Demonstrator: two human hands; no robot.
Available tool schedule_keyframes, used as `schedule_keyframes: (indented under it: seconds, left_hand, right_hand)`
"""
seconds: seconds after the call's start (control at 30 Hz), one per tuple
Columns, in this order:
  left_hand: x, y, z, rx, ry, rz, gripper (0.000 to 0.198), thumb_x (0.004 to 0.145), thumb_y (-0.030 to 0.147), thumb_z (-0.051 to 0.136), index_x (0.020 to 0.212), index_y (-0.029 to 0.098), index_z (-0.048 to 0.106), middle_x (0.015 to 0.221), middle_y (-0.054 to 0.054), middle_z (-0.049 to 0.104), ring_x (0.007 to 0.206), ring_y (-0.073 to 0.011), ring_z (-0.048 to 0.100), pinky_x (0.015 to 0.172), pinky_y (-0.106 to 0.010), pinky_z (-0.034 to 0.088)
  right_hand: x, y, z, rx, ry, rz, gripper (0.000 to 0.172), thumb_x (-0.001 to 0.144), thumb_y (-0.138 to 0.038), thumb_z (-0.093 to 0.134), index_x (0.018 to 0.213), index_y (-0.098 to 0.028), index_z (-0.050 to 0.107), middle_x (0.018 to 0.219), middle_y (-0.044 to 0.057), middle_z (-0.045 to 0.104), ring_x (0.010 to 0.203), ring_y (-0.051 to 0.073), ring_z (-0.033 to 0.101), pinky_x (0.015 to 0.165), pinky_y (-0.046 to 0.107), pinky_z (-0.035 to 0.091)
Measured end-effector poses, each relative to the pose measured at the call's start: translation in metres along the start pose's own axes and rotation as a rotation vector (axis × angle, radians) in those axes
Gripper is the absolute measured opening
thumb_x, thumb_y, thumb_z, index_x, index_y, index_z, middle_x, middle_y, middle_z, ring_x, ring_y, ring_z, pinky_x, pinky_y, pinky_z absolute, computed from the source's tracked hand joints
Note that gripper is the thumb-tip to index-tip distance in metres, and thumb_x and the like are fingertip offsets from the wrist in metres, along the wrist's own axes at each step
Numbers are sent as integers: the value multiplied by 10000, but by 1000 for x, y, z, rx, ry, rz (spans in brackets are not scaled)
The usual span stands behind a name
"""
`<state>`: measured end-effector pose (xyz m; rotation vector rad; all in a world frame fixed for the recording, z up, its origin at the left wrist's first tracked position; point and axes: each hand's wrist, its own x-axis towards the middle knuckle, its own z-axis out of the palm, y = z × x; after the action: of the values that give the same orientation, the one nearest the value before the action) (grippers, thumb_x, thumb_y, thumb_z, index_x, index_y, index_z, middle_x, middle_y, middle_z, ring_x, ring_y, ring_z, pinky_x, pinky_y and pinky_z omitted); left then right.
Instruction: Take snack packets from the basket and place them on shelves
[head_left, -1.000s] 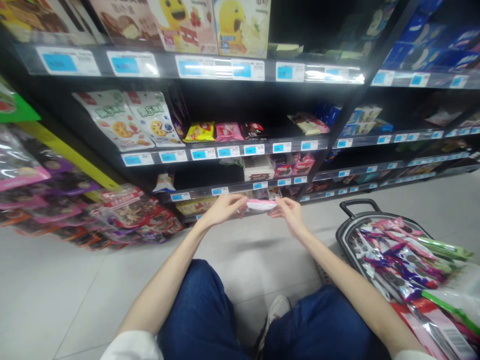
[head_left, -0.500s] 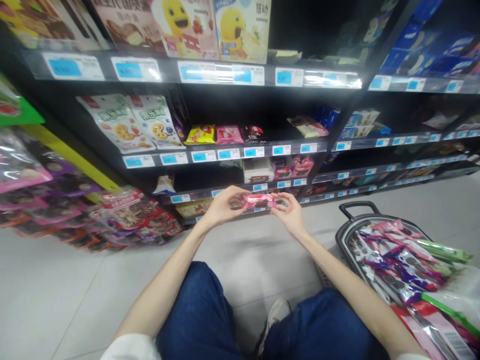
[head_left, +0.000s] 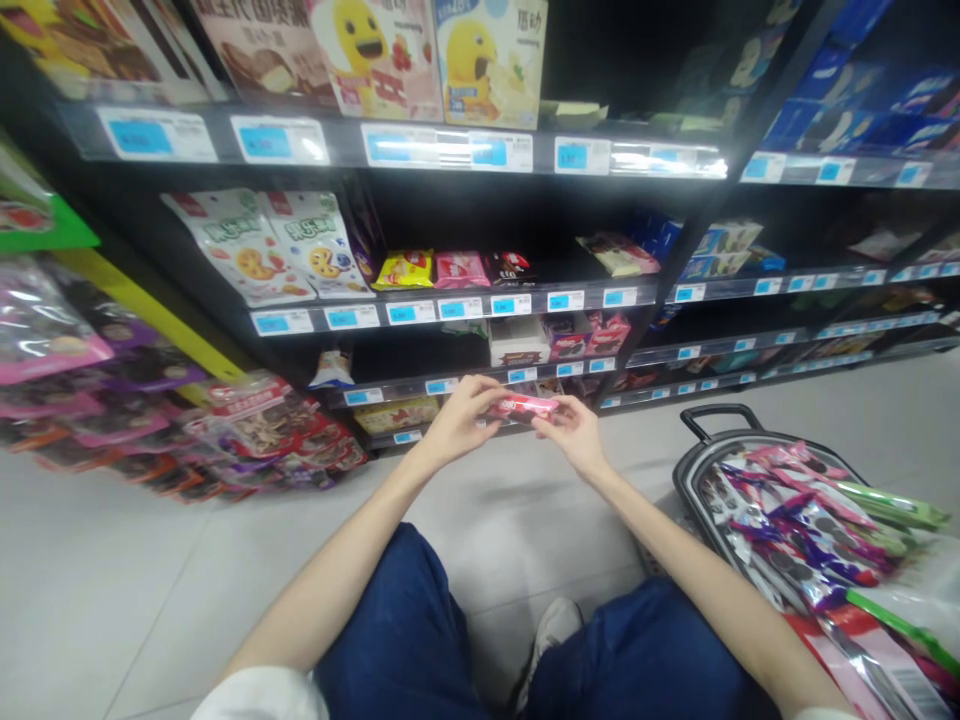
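Observation:
Between my two hands I hold a small pink and red cookie packet (head_left: 525,406), lengthwise and in front of the lower shelves. Fingers of my left hand (head_left: 466,420) close on its left end. At the other end, my right hand (head_left: 574,435) pinches it with thumb and fingers. Just behind the packet, on a low shelf, stand pink display boxes (head_left: 568,338) and a white open box (head_left: 519,342). One shelf up lie a yellow packet (head_left: 406,269), a pink packet (head_left: 461,269) and a dark packet (head_left: 510,267).
A black-rimmed basket (head_left: 686,470) heaped with snack packets (head_left: 814,530) stands on the floor at my right. Bagged snacks (head_left: 255,420) hang on a rack at the left. White cookie pouches (head_left: 251,250) stand on the middle shelf, and price tags (head_left: 411,312) line the shelf edges.
The packet has tipped in my hands: its printed front shows less, and its right end has shifted slightly right and down. Both hands still grip it.

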<state>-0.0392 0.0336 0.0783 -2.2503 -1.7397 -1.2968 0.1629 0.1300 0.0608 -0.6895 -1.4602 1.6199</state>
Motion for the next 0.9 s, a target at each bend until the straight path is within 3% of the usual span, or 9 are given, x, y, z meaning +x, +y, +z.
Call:
schedule_keyframes:
  seconds: [0.1,0.2,0.27,0.43,0.57,0.73,0.9]
  left_hand:
    - [1,2,12,55,8,-9,454,841,166,662,1291,211,630,1211,-106,658,1130,-271,546,987,-469,504]
    - [3,6,14,-20,31,-49,412,841,183,682,1250,219,648,1210,-95,690,1179,-287,545,1021,-488,485]
    - [3,11,10,-163,43,-116,410,829,252,736,1228,215,649,1225,-109,694,1170,-285,590,1019,-475,492]
    - [0,32,-1,-737,20,-231,526,774,349,829,1197,193,558,1323,-172,643,1252,-290,614,1044,-459,501]
    - [0,42,-5,-886,-7,-276,586,721,422,864,1151,199,535,1276,-180,663,1242,-298,622,1058,-500,485]
    - [0,35,-5,-949,-57,-311,620,702,435,875,1183,199,564,1248,-168,674,1168,-287,649,1032,-467,492]
    - [-2,27,-7,-1216,-195,-453,713,713,592,780,1259,187,566,1056,-139,717,780,-225,667,726,-364,527]
  right_hand:
    - [-10,-7,10,72,10,28,488,606,-390,912,933,-226,589,1000,15,637,786,170,667,656,327,653]
    - [-20,-18,17,122,-115,-15,466,683,-445,867,1007,-245,597,1055,31,651,838,186,686,744,366,650]
    - [-24,-24,17,112,-166,-75,434,745,-474,820,1051,-253,606,1083,53,666,886,208,694,755,374,640]
    - [-21,-26,12,-9,-13,-182,384,785,-368,814,1108,-267,634,1190,64,655,920,189,671,738,308,603]
    - [-19,-26,12,-33,-90,-123,296,800,-410,790,1028,-248,693,969,54,718,799,203,679,640,317,596]
    - [-23,-32,16,-49,-94,-100,281,753,-430,824,914,-237,698,813,25,715,640,176,645,550,306,557]
    - [-22,-27,12,7,-211,-27,281,813,-483,764,860,-224,663,679,0,669,560,158,621,547,296,523]
